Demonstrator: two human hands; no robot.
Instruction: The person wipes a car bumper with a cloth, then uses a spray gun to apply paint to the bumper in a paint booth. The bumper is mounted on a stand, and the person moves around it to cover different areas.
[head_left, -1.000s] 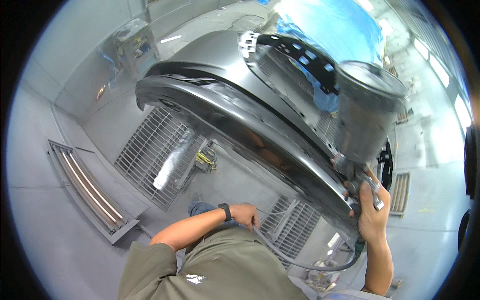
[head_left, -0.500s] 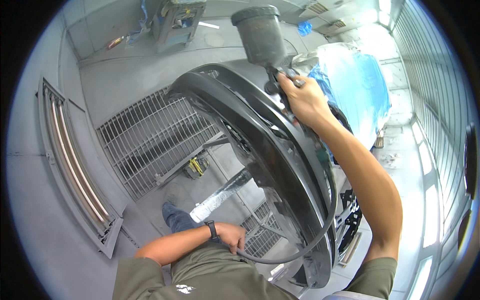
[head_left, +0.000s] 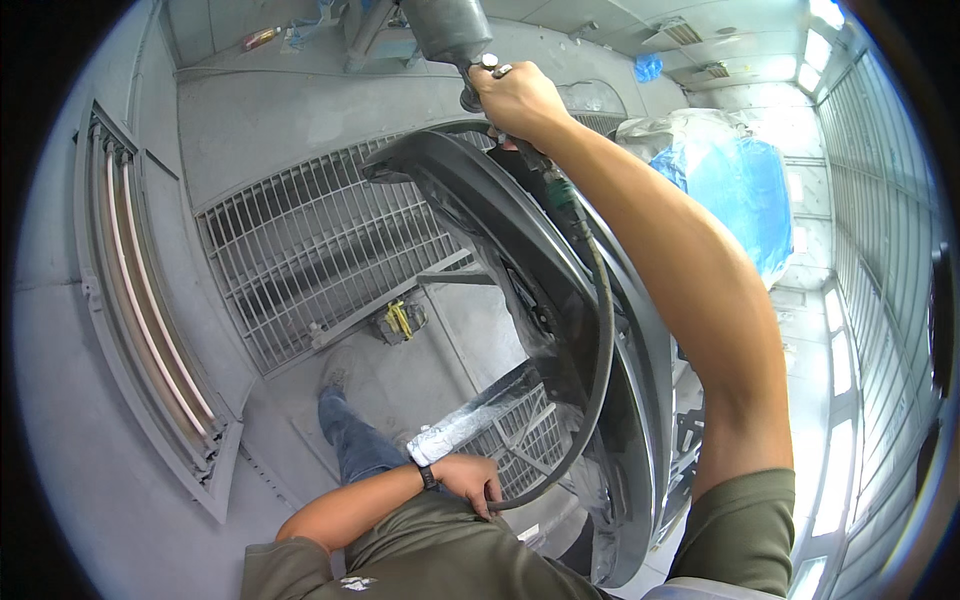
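Observation:
My right hand (head_left: 522,102) is closed around the handle of a paint spray gun (head_left: 446,32), whose grey cup is cut off by the top edge. The gun is beyond the far end of a dark car bumper (head_left: 530,240), which is raised above the floor. A grey air hose (head_left: 604,345) runs from a green fitting under the gun, curving across the bumper toward my body. Low at my waist, my left hand (head_left: 472,482) grips the hose, fingers wrapped round it; a dark watch (head_left: 428,477) sits on that wrist.
A foil-wrapped stand arm (head_left: 455,425) juts from under the bumper near my left hand. Floor grating (head_left: 310,250) lies to the left, beside a small block with yellow straps (head_left: 398,320). A blue-sheeted shape (head_left: 735,190) stands at right; a lamp panel (head_left: 140,270) lines the left wall.
My right hand and the spray gun have moved left and farther away, past the bumper's far end. The hose has swung over the bumper. My left hand keeps its hold; the view has shifted slightly.

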